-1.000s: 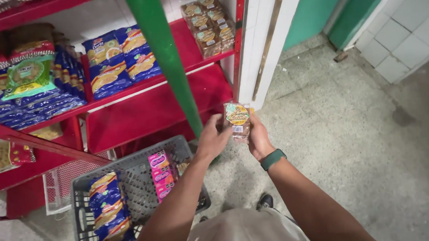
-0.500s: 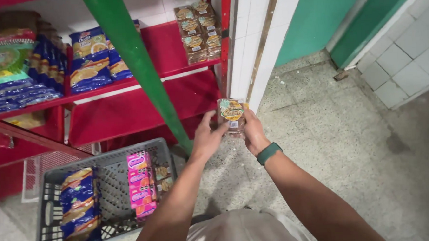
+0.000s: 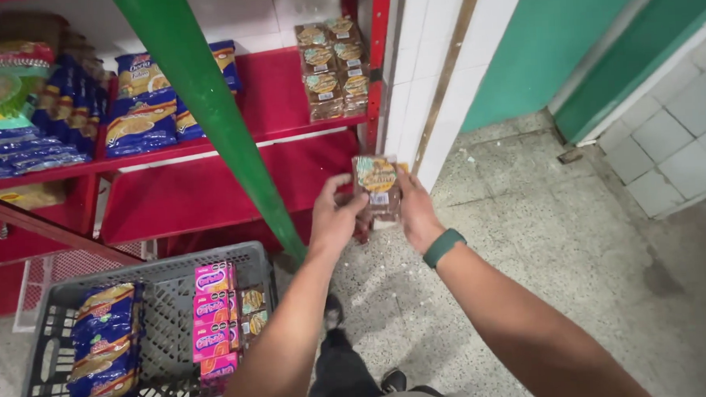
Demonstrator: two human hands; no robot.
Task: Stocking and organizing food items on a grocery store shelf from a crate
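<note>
Between both hands, in front of the red metal shelf unit (image 3: 233, 180), a small clear-wrapped pack of brown biscuits with a yellow-green label (image 3: 377, 188) is held upright, label toward the camera. Left hand (image 3: 335, 220) closes on its left edge, fingers curled round; right hand (image 3: 417, 216) closes on its right edge and back, a dark green wristband (image 3: 444, 247) on that wrist. Pack is in the air, clear of shelf and crate. Judged step: pack in hand being looked over; a placing move would call for a steady two-sided hold and a reach past the slanting green pole (image 3: 207, 117). Matching brown packs (image 3: 331, 68) are stacked on the upper red shelf, blue and yellow packets (image 3: 139, 105) to their left. Below left, a grey plastic lattice crate (image 3: 174, 278) on the floor holds pink packets (image 3: 214, 320) and blue ones (image 3: 102, 352). Floor is speckled grey terrazzo (image 3: 545, 238); white tiled wall (image 3: 676, 137) and green painted wall (image 3: 552, 39) to the right.
</note>
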